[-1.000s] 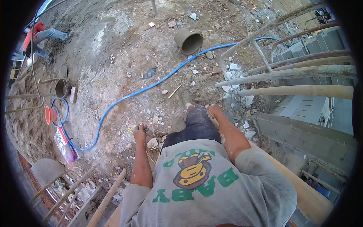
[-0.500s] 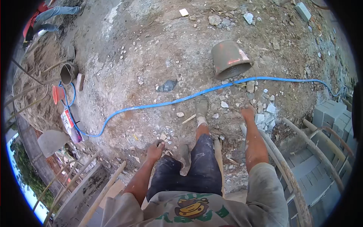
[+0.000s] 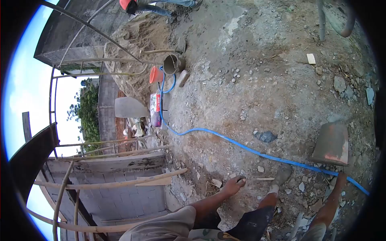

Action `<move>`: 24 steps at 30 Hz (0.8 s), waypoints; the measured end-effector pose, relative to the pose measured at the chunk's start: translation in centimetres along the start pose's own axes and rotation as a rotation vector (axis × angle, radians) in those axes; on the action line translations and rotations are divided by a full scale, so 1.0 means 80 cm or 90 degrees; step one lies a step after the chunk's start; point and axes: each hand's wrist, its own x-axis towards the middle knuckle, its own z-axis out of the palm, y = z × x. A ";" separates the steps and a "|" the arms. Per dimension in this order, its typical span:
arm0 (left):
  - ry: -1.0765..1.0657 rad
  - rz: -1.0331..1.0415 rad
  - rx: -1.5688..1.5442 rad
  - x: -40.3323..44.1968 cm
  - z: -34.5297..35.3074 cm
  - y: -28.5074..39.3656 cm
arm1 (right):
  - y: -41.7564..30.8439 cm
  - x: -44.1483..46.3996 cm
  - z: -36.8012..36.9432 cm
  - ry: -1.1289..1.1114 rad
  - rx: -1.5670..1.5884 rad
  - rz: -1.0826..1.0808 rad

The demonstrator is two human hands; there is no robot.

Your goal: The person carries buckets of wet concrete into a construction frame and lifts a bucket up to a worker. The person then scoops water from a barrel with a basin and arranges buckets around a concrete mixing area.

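My left hand (image 3: 234, 185) hangs over the rubble in front of me, its fingers curled in, dark at the tips; whatever lies inside the curl is hidden. On the right, my right hand (image 3: 341, 177) reaches to the rim of a mortar-smeared bucket (image 3: 331, 141) lying tipped on its side. Whether the fingers touch the rim or handle cannot be told. A blue hose (image 3: 257, 153) crosses the dirt and passes by the right hand. One boot (image 3: 283, 174) shows between the hands.
Wooden poles (image 3: 120, 185) and a grey block wall (image 3: 120, 205) stand at left. An orange bucket (image 3: 156, 74), a dark bucket (image 3: 173, 64) and a printed sack (image 3: 155, 108) sit near a sand heap (image 3: 134, 44). A person (image 3: 161, 9) bends at the top. Stones and a dark scrap (image 3: 265, 136) dot the ground.
The view has swung left, shifting the bucket, hose and hands rightward in the picture. My right hand has come from the rubble to the tipped bucket's rim. My left hand stays curled.
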 end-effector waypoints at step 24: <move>0.133 0.142 -0.056 -0.065 -0.088 0.096 | -0.157 -0.194 -0.074 -0.203 0.798 0.236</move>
